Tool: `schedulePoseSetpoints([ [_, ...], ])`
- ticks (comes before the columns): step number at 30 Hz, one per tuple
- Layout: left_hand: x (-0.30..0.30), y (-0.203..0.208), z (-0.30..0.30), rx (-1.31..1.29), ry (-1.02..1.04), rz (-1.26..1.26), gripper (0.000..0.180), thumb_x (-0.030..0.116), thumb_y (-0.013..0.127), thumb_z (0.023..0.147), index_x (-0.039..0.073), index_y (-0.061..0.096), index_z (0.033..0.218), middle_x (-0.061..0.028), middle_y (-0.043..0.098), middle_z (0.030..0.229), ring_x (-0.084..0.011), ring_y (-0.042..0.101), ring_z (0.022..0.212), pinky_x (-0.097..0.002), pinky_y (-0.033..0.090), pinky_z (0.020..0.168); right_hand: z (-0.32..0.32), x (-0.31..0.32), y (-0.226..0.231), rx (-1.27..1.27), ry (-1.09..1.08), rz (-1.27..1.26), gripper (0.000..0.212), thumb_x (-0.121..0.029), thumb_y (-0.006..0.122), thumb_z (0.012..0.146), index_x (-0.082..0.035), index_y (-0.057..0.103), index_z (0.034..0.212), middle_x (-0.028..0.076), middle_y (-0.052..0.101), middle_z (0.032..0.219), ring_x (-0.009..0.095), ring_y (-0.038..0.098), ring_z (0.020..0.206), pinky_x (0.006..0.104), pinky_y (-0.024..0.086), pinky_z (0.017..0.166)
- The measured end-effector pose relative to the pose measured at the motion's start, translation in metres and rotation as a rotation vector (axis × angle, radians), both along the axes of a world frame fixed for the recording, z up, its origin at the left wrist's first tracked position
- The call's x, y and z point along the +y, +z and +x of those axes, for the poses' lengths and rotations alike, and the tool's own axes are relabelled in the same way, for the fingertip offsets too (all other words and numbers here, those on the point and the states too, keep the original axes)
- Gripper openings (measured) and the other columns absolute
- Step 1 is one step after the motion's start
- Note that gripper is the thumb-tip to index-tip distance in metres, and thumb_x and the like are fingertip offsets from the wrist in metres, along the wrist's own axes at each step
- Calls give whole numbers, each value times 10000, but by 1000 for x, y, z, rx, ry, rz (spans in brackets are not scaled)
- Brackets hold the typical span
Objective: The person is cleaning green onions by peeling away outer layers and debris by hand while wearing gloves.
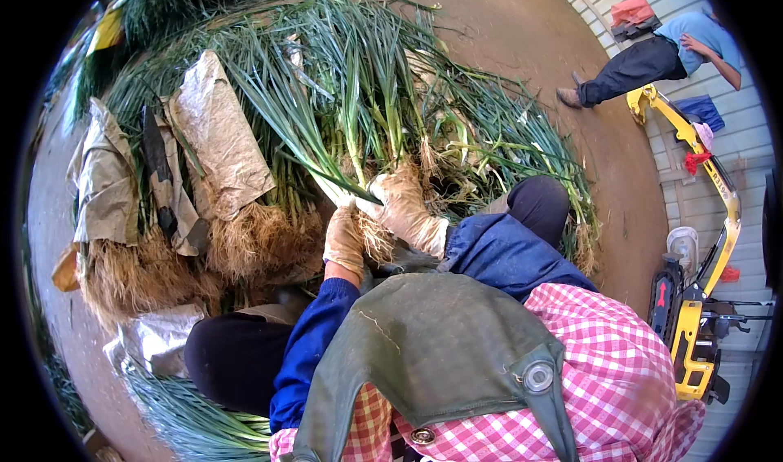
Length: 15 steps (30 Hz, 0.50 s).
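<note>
My gloved left hand (344, 240) is closed around the white lower stalks of some green onions (330, 172), just above their stringy roots. Pressed up against it from the right, my gloved right hand (408, 209) has its fingers curled at the same stalks. The long green leaves of these onions slant away to the upper left. Behind them lies a big heap of green onions (342, 46). To the left, bundles wrapped in brown paper (224, 132) show thick tufts of tan roots (257, 242) toward me.
At far left is a dark, long narrow object (159, 168) on the wrapped bundles. More green onions (192, 413) lie by my left knee, near a silvery sheet (159, 340). A person (652, 58) stands on the brown floor at upper right, near a yellow mini excavator (693, 348).
</note>
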<state>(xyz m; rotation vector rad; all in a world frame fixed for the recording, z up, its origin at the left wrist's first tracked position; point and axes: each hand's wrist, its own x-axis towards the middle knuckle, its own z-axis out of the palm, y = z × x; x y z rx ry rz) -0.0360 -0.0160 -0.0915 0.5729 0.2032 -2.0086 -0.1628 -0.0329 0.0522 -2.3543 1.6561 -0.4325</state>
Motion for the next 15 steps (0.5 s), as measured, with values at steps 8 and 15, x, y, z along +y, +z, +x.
schedulePoseSetpoints([
  [8,2,-6,-7,-28,-45,-255,300,216,385,968,9,581,1061,-135,636,1029,-264,593,950,-373,473,863,-10,21,8,-245,88,90,314,-249,626,832,-56,629,1080,151,622,906,326,590,853,388,461,745],
  [15,-2,44,-1,-161,-43,-1,219,101,516,878,-60,603,1000,-169,653,871,-279,641,733,-385,545,688,-6,35,48,-1304,-127,536,250,-220,545,935,-8,551,1067,85,642,851,140,607,687,267,521,627],
])
